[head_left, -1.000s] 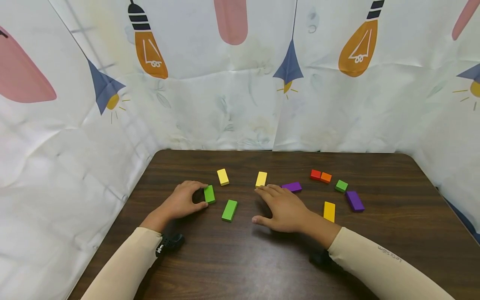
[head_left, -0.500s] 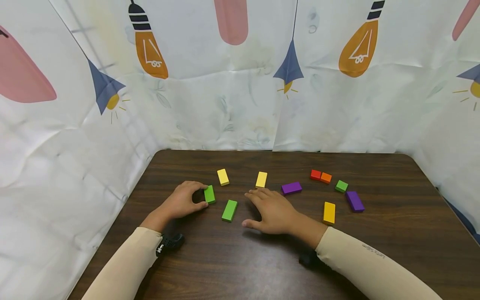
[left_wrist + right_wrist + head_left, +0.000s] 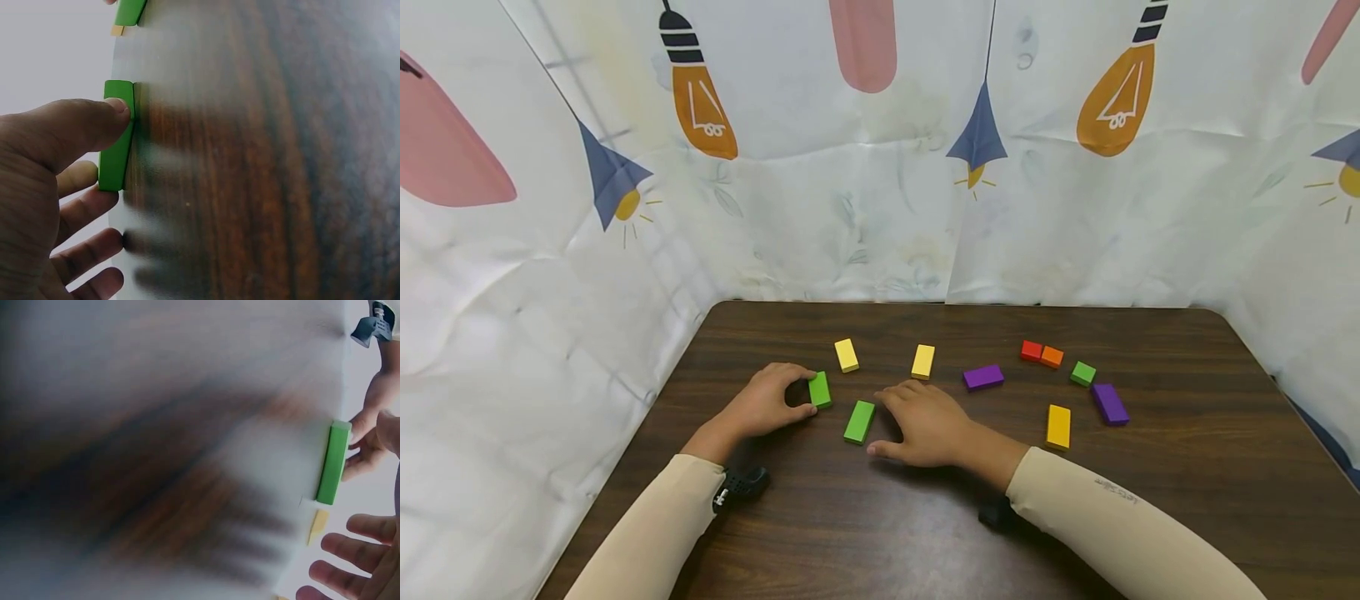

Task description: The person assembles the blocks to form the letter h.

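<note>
At the left of the head view, my left hand (image 3: 765, 400) pinches a green block (image 3: 821, 390) between thumb and fingertips. The left wrist view has the thumb laid on this green block (image 3: 114, 159) and a fingertip at its lower end, with the other fingers spread below. My right hand (image 3: 927, 423) hovers over the table, fingers extended and thumb apart, holding nothing. Just left of its fingertips lies a second green block (image 3: 859, 422). That second green block (image 3: 334, 462) stands out in the right wrist view, beside the right hand's spread fingers.
Two pale yellow blocks (image 3: 846, 356) lie behind the hands. To the right are a purple block (image 3: 982, 378), red cube (image 3: 1032, 350), orange cube (image 3: 1052, 357), green cube (image 3: 1082, 373), another purple block (image 3: 1109, 404) and an amber block (image 3: 1058, 427). A printed cloth (image 3: 850, 208) surrounds the brown table (image 3: 865, 533).
My right hand has moved left, uncovering the purple block and the near end of a pale yellow one, and is now close to the second green block. My left hand has stayed in place.
</note>
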{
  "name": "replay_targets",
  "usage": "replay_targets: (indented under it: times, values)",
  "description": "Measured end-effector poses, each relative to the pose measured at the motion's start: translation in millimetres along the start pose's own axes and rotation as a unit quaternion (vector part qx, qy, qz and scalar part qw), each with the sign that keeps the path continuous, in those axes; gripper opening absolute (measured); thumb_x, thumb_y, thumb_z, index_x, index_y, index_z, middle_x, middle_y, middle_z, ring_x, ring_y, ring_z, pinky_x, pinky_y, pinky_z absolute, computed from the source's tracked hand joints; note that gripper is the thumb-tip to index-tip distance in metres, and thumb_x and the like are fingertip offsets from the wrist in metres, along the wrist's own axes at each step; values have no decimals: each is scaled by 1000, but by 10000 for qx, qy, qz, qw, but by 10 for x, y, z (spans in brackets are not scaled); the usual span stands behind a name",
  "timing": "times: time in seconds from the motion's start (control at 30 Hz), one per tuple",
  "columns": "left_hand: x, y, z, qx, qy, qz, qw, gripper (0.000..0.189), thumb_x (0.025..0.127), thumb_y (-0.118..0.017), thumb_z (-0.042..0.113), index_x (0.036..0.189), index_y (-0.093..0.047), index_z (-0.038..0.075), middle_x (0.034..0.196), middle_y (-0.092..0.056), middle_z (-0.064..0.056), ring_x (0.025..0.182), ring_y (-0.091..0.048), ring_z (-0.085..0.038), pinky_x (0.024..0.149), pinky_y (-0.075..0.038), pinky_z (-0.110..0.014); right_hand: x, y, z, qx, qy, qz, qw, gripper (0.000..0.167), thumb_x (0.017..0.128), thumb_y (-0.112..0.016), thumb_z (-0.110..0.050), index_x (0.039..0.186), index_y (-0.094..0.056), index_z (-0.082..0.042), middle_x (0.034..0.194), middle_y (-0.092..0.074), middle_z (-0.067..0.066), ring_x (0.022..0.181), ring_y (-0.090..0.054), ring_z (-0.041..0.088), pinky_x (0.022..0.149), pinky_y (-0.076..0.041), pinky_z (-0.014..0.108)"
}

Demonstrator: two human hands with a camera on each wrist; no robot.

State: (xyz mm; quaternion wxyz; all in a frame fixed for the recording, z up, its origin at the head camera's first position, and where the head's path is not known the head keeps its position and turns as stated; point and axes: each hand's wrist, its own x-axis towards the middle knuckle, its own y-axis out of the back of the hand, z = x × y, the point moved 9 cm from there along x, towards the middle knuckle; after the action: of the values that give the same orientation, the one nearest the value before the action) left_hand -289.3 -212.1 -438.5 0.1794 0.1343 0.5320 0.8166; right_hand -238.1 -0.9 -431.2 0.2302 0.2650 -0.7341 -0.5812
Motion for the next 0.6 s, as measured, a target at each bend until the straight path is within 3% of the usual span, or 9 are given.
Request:
replay_targets:
  times: [0.6]
  values:
    - [-1, 11, 7, 48, -19, -20, 10000, 56, 90, -81, 32, 138, -63, 9, 138, -61, -13, 134, -47, -41, 110, -31, -66, 225, -52, -158, -127, -51, -78, 9999, 76, 88, -66, -69, 140, -60, -14, 131, -64, 2, 121, -56, 21, 99, -50, 43]
